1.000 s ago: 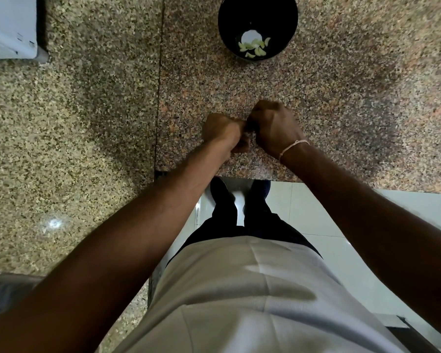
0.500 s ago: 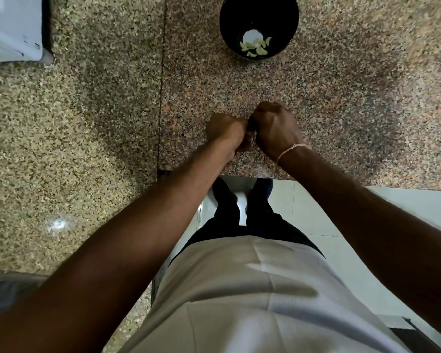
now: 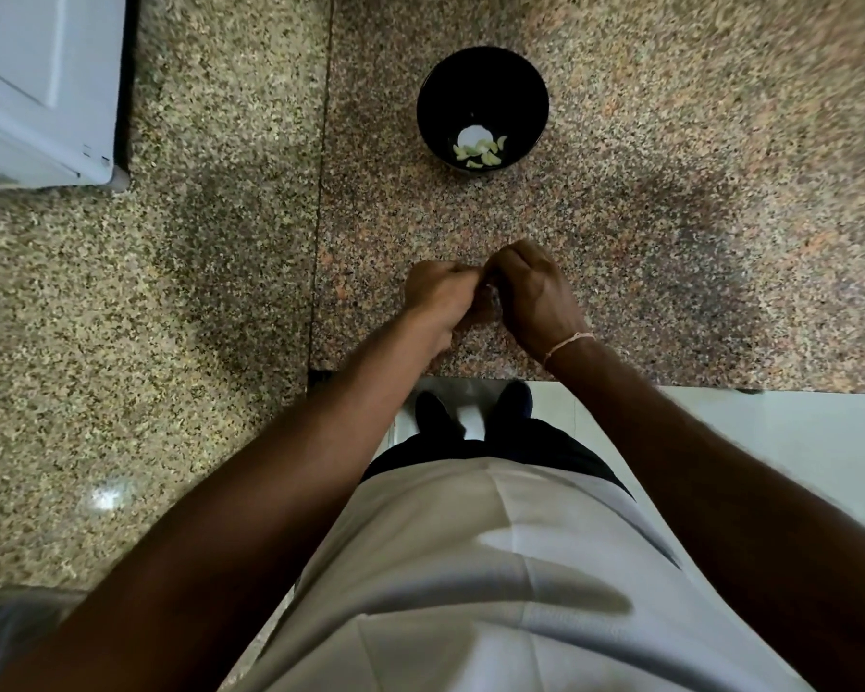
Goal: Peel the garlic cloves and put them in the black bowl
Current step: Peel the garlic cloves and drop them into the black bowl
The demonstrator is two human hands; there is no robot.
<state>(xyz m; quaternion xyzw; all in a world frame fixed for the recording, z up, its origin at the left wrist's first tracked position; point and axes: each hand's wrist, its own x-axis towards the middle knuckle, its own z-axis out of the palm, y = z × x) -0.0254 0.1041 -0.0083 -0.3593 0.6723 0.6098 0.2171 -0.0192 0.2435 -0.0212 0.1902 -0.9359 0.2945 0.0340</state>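
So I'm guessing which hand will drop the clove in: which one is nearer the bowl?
Right, slightly. The right hand sits almost straight below the bowl in the picture; the left hand is lower-left of it, a bit farther.

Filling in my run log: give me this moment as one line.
phase: peeling | left hand and right hand: fingers curled together over counter, clove hidden | black bowl: peeled cloves inside

Both forearms extended forward; left hand and right hand meet knuckle to knuckle, fingers curled, contents hidden
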